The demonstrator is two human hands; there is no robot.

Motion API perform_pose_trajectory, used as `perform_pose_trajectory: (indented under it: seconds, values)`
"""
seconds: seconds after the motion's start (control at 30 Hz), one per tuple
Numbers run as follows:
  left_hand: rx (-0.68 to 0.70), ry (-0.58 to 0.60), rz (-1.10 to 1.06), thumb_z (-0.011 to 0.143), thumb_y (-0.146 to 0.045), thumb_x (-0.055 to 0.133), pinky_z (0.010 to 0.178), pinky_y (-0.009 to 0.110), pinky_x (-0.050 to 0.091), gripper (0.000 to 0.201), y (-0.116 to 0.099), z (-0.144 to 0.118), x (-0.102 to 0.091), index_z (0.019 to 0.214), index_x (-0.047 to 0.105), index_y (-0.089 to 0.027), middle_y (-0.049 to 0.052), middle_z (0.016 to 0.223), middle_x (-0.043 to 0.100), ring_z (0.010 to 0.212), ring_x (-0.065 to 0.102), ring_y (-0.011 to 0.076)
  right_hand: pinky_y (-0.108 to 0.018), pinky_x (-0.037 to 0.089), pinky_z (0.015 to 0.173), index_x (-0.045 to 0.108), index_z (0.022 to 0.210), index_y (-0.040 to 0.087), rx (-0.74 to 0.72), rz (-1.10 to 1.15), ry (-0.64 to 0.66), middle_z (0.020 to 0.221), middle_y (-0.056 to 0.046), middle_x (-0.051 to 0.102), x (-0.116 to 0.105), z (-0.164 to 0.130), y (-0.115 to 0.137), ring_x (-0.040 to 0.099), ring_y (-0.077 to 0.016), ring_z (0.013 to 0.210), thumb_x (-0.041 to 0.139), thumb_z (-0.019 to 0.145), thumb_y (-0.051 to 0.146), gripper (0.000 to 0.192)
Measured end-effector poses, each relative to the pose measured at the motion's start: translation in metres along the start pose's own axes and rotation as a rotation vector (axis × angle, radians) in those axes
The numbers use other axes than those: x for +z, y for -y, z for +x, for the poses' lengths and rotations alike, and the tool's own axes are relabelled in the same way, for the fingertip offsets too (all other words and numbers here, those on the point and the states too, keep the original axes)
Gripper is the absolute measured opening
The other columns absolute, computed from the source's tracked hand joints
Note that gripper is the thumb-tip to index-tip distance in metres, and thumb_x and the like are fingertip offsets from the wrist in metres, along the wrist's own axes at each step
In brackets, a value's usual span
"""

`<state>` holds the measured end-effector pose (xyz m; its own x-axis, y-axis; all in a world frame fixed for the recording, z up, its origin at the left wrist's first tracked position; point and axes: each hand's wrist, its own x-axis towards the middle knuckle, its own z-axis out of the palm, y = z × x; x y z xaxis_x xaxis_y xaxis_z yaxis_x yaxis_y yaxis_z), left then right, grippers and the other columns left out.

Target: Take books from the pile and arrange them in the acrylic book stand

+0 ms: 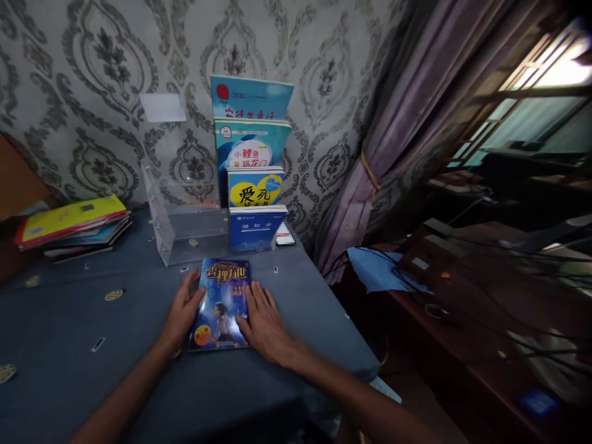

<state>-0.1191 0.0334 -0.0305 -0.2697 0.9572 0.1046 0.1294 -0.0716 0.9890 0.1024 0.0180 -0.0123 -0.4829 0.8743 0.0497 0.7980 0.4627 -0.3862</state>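
Observation:
A dark blue paperback book with gold Chinese lettering and a drawn figure lies face up on the cloth-covered table. My left hand grips its left edge, thumb at the cover's margin. At the right edge, my right hand holds the same book, with fingers along the side and thumb over the cover. Just behind it stands a clear tiered plastic rack. The rack's right side carries a blue book, a yellow-and-blue book, a teal book and a taller light-blue book.
A stack of thin books, yellow on top, lies at the table's left. A white card tops the rack's left part. Right of the table, a purple curtain hangs beside a dark red desk with cables and a blue cloth.

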Motion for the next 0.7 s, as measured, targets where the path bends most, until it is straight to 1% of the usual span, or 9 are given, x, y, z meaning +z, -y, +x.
perform_pose_trajectory:
  seconds: [0.07, 0.13, 0.2, 0.27, 0.33, 0.43, 0.5, 0.6, 0.7]
  values:
    - [-0.197, -0.085, -0.116, 0.083, -0.037, 0.067, 0.097, 0.039, 0.056, 0.046, -0.007, -0.001, 0.008, 0.126, 0.061, -0.021, 0.012, 0.129, 0.069, 0.119, 0.066, 0.0275, -0.057, 0.023, 0.125, 0.031, 0.155, -0.004, -0.011, 0.021, 0.009, 0.161, -0.029, 0.028, -0.004, 0.0, 0.0, 0.022, -0.0379, 0.153, 0.044, 0.101, 0.041, 0.071]
    - [-0.366, -0.105, -0.216, 0.081, -0.033, 0.069, 0.08, 0.036, 0.061, 0.037, -0.013, 0.0, 0.016, 0.116, 0.065, -0.019, 0.01, 0.106, 0.076, 0.095, 0.074, 0.0256, -0.056, 0.023, 0.125, 0.032, 0.155, -0.002, -0.027, 0.033, 0.002, 0.161, -0.028, 0.029, -0.007, -0.001, -0.001, 0.023, -0.0373, 0.153, 0.044, 0.101, 0.039, 0.069]
    - [-0.435, -0.125, -0.289, 0.079, -0.031, 0.072, 0.068, 0.032, 0.06, 0.03, -0.019, 0.001, 0.024, 0.106, 0.067, -0.018, 0.006, 0.089, 0.076, 0.076, 0.075, 0.0219, -0.055, 0.023, 0.125, 0.031, 0.155, -0.002, -0.044, 0.047, -0.018, 0.161, -0.028, 0.029, -0.008, -0.001, -0.004, 0.023, -0.037, 0.153, 0.043, 0.101, 0.036, 0.067]
    - [-0.434, -0.183, -0.32, 0.077, -0.03, 0.075, 0.064, 0.028, 0.058, 0.027, -0.023, 0.002, 0.033, 0.1, 0.067, -0.018, 0.003, 0.083, 0.075, 0.067, 0.072, 0.0181, -0.054, 0.024, 0.125, 0.03, 0.155, -0.003, -0.053, 0.078, -0.045, 0.162, -0.028, 0.029, -0.006, 0.0, -0.008, 0.023, -0.0365, 0.153, 0.04, 0.102, 0.035, 0.066]
    - [-0.419, -0.219, -0.327, 0.078, -0.032, 0.075, 0.063, 0.026, 0.057, 0.026, -0.026, 0.003, 0.041, 0.099, 0.067, -0.019, 0.002, 0.082, 0.075, 0.065, 0.071, 0.0161, -0.053, 0.026, 0.124, 0.027, 0.156, -0.003, -0.052, 0.134, -0.08, 0.163, -0.028, 0.027, -0.001, 0.001, -0.014, 0.022, -0.0351, 0.154, 0.037, 0.103, 0.037, 0.067]
    - [-0.343, -0.224, -0.297, 0.082, -0.038, 0.072, 0.068, 0.026, 0.057, 0.03, -0.027, 0.005, 0.052, 0.104, 0.067, -0.02, 0.003, 0.092, 0.076, 0.072, 0.071, 0.0158, -0.053, 0.028, 0.124, 0.018, 0.16, 0.003, -0.023, 0.263, -0.161, 0.166, -0.023, 0.023, 0.011, 0.006, -0.025, 0.02, -0.0314, 0.155, 0.031, 0.104, 0.041, 0.069]
    - [-0.294, -0.252, -0.244, 0.084, -0.041, 0.07, 0.073, 0.026, 0.057, 0.033, -0.028, 0.007, 0.058, 0.11, 0.066, -0.021, 0.004, 0.104, 0.075, 0.082, 0.071, 0.0159, -0.054, 0.029, 0.123, 0.011, 0.162, 0.009, 0.025, 0.371, -0.22, 0.166, -0.02, 0.024, 0.018, 0.01, -0.033, 0.023, -0.0294, 0.155, 0.03, 0.104, 0.043, 0.071]
    - [-0.199, -0.224, -0.23, 0.085, -0.045, 0.068, 0.078, 0.025, 0.056, 0.035, -0.032, 0.007, 0.064, 0.112, 0.066, -0.023, 0.004, 0.11, 0.073, 0.09, 0.07, 0.016, -0.053, 0.035, 0.12, 0.013, 0.163, 0.012, 0.101, 0.527, -0.291, 0.162, -0.02, 0.034, 0.02, 0.017, -0.045, 0.036, -0.0298, 0.15, 0.033, 0.103, 0.045, 0.072]
    - [-0.085, -0.11, -0.271, 0.084, -0.052, 0.068, 0.078, 0.025, 0.055, 0.037, -0.04, 0.006, 0.069, 0.106, 0.067, -0.022, 0.002, 0.102, 0.073, 0.087, 0.069, 0.0167, -0.049, 0.046, 0.111, 0.028, 0.158, 0.016, 0.064, 0.743, -0.319, 0.15, -0.018, 0.054, 0.01, 0.024, -0.051, 0.054, -0.0302, 0.136, 0.039, 0.101, 0.043, 0.065]
